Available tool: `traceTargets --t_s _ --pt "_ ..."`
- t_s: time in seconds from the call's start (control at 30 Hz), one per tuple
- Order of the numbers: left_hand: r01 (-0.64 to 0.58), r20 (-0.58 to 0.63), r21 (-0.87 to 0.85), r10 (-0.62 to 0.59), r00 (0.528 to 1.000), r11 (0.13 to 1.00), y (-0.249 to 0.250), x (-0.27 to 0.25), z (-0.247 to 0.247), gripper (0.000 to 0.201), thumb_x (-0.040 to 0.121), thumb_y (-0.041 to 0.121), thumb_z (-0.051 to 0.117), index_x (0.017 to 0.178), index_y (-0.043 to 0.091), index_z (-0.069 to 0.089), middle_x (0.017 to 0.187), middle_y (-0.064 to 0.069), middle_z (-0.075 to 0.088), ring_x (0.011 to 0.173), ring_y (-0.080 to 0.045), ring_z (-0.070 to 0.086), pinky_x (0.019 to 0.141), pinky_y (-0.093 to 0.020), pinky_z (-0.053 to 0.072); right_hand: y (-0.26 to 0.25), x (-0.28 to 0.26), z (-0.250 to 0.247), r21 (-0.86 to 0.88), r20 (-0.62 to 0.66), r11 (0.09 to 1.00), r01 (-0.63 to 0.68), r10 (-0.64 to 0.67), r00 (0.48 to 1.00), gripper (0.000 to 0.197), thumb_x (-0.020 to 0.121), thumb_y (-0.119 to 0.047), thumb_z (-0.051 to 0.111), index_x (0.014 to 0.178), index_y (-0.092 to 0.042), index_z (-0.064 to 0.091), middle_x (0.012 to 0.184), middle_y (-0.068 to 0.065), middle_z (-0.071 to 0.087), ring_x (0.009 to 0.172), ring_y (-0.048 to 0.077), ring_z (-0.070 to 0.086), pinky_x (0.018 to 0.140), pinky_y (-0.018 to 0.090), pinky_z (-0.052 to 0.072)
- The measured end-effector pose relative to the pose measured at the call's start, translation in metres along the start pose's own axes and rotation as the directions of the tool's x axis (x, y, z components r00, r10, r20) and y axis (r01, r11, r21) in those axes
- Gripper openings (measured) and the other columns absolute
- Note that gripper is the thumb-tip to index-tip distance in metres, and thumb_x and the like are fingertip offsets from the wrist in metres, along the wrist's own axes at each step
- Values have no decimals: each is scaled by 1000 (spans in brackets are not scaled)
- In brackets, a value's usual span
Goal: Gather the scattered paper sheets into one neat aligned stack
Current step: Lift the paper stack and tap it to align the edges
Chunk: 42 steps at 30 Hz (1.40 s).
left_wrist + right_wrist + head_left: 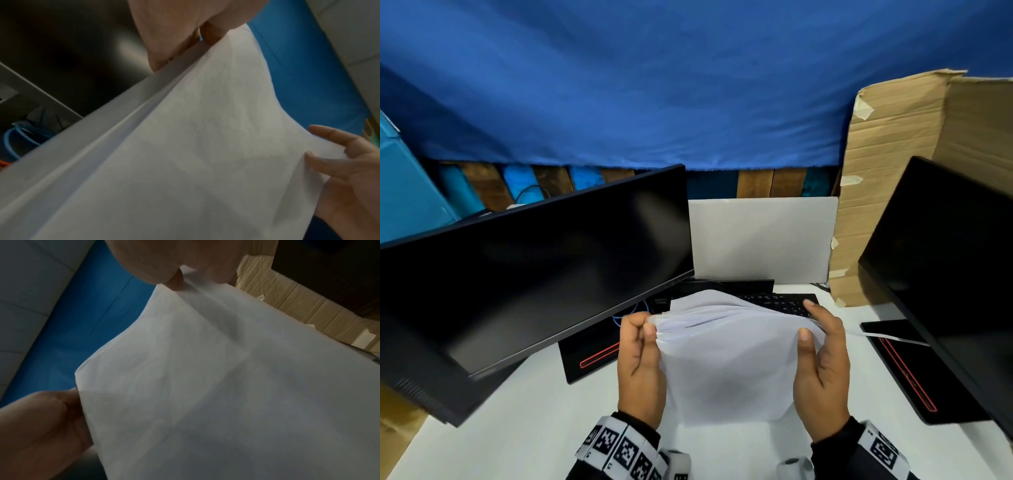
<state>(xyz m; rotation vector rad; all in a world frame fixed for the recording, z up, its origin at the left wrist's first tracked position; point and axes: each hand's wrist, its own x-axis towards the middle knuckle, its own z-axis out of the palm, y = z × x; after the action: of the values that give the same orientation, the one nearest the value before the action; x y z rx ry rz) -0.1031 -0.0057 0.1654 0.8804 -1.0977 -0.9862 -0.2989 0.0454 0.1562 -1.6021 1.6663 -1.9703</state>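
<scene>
Hands: left hand (641, 363) pinches the left edge of the paper sheets (726, 359) between thumb and curled fingers; right hand (822, 373) holds the right edge, thumb on the near face and fingers curled behind.
Paper sheets: held upright between both hands above the white table (517, 428), bowed toward the person, in front of the keyboard (780, 303).
Alignment: top left edges fan apart near the left thumb, so I judge the stack gathered but not yet squared.
Stray sheet: a thin white strip (887, 337) lies on the right monitor's base; it may be another sheet, but I cannot tell.
Risk, slipping: the pinch sits only at the side edges, so an inner sheet could slide down and out if either grip loosens.
Risk, creasing: squeezing the hands closer would deepen the bow and could fold the paper.
Risk, knocking: the left monitor (534, 274) stands just beside the left hand, and a wide swing could strike it.
Head view only: shows both hands at once, the table, the keyboard and both monitors.
Left wrist view only: shows the layered sheet edges (131, 116) running separately, which confirms several sheets.
Right wrist view only: shows light wrinkling across the facing sheet (164, 369) and cardboard (298, 295) behind.
</scene>
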Motion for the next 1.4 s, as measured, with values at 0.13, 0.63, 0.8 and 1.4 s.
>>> traceTargets --t_s 0.13,0.63,0.8,1.4 --pt "3 -5 -38 -3 1000 999 6 -5 10 18 93 35 36 85 25 49 78 16 53 75 -4 51 73 -22 45 1 -1 -1 -27 11 999 43 -42 999 57 93 -2 37 117 -49 56 98 3 43 90 3 50 81 5 38" --pt "51 254 137 -85 964 989 -24 -21 -15 108 36 53 88 129 32 38 124 15 57 112 -4 58 92 -23 50 6 0 -5 148 -3 947 -284 287 958 22 85 -42 62 101 -28 56 104 -2 64 101 17 63 92 46 50" --pt "243 149 201 -275 950 949 -44 -10 -13 32 69 9 78 96 21 64 91 6 77 88 -16 72 64 -17 56 18 3 -10 216 68 890 -401 396 916 35 65 -45 77 93 -31 63 103 5 66 96 19 66 88 38 55" --pt "139 168 72 -149 974 988 -15 15 -2 42 93 13 50 133 19 39 123 0 61 112 -13 61 87 -20 53 25 11 0 184 262 844 -504 452 853 53 92 -7 57 138 -26 39 124 -19 61 119 5 56 102 27 46"
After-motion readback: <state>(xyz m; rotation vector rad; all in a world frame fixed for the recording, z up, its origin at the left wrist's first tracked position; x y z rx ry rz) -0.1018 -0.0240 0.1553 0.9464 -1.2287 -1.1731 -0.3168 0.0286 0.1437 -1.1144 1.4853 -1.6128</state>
